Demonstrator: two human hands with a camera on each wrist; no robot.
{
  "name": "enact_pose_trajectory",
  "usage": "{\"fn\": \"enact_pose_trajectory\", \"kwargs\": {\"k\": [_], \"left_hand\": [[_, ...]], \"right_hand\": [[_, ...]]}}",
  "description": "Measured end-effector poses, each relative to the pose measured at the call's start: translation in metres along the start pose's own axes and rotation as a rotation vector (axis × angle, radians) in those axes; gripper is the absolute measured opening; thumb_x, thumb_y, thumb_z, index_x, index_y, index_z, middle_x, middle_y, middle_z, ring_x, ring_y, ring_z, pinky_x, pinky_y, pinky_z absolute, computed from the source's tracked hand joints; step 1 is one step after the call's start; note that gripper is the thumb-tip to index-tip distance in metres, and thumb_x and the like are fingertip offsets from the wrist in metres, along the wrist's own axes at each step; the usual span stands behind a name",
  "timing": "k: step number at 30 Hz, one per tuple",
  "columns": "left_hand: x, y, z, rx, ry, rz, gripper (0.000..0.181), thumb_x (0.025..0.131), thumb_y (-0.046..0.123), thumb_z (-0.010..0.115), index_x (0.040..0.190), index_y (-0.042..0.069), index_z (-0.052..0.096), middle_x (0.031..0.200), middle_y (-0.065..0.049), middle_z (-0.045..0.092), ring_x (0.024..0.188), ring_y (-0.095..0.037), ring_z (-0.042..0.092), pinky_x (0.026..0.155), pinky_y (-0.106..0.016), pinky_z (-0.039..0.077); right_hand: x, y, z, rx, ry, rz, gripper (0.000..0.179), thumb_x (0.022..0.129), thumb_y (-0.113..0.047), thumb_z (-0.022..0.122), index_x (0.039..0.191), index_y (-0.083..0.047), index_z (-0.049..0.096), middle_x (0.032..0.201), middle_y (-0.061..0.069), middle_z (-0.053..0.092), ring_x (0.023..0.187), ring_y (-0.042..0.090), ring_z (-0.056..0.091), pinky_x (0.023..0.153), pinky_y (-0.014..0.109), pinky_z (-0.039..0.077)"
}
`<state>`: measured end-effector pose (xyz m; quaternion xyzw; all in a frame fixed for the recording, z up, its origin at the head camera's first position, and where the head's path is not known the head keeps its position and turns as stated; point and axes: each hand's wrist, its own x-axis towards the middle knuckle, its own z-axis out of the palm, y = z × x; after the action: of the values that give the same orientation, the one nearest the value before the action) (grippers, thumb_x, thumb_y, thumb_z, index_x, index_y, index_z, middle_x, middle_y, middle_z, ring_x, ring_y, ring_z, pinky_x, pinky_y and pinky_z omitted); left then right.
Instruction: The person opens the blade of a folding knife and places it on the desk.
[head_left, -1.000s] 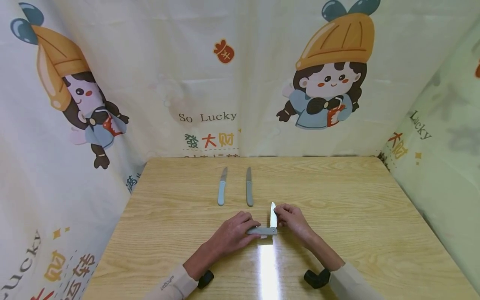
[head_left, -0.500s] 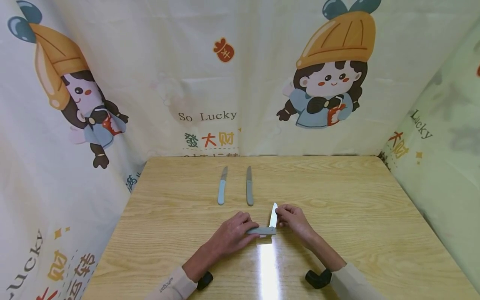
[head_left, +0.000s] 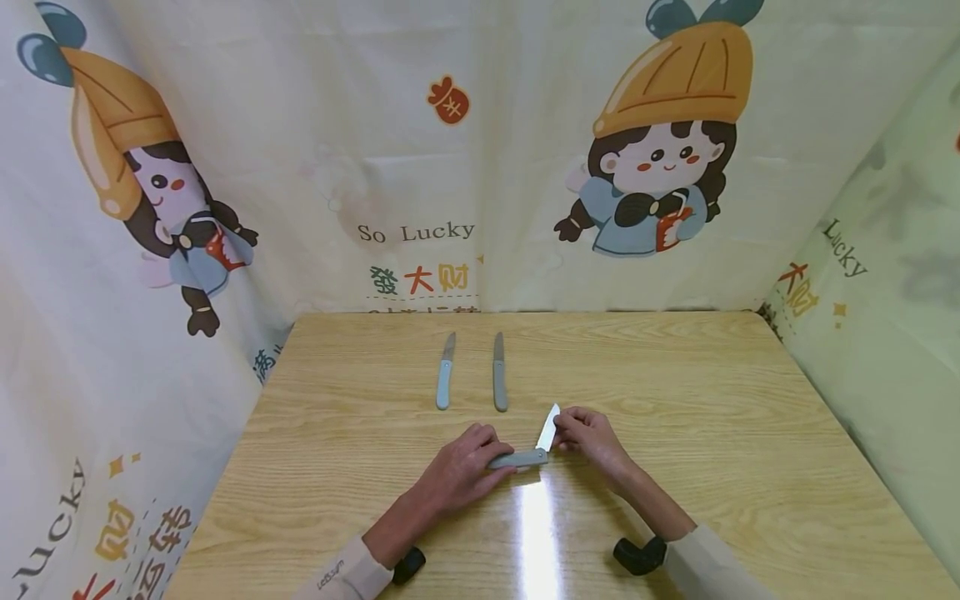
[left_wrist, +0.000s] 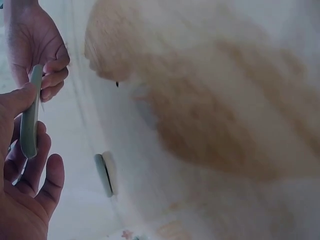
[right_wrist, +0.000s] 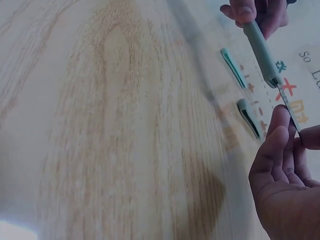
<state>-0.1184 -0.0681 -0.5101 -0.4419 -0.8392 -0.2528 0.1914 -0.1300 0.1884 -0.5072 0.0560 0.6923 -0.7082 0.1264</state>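
My left hand [head_left: 467,465] grips the grey-green handle of a folding knife [head_left: 521,459], low in the middle of the head view. Its blade [head_left: 548,428] stands out from the handle's right end, past a right angle. Near the tip, my right hand [head_left: 594,439] pinches that blade between thumb and fingers. The right wrist view shows the thin blade edge-on [right_wrist: 290,107], running from the handle [right_wrist: 261,55] to the right fingertips. In the left wrist view the handle [left_wrist: 31,115] lies between thumb and fingers.
Two unfolded knives lie side by side farther back on the wooden table [head_left: 675,375]: one with a light blue handle [head_left: 443,385], one with a grey handle [head_left: 499,387]. A printed curtain [head_left: 525,167] hangs behind and along both sides. Light glares off the table's front.
The blade has swung rightward with my right hand, widening its angle to the handle. The handle's right end has shifted slightly left and up. The two other knives stay put.
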Motion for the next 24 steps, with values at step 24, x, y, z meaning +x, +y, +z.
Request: {"fn": "enact_pose_trajectory", "kwargs": {"k": [24], "left_hand": [[-0.0050, 0.0034, -0.0021, 0.006, 0.039, -0.165, 0.020, 0.087, 0.021, 0.084, 0.100, 0.007, 0.076, 0.086, 0.004, 0.055, 0.076, -0.008, 0.047, 0.063, -0.020, 0.044]], "right_hand": [[-0.0046, 0.0026, -0.0064, 0.032, -0.034, 0.008, 0.022, 0.106, -0.011, 0.055, 0.107, 0.010, 0.058, 0.092, 0.013, 0.067, 0.080, 0.017, 0.067, 0.072, 0.027, 0.055]]}}
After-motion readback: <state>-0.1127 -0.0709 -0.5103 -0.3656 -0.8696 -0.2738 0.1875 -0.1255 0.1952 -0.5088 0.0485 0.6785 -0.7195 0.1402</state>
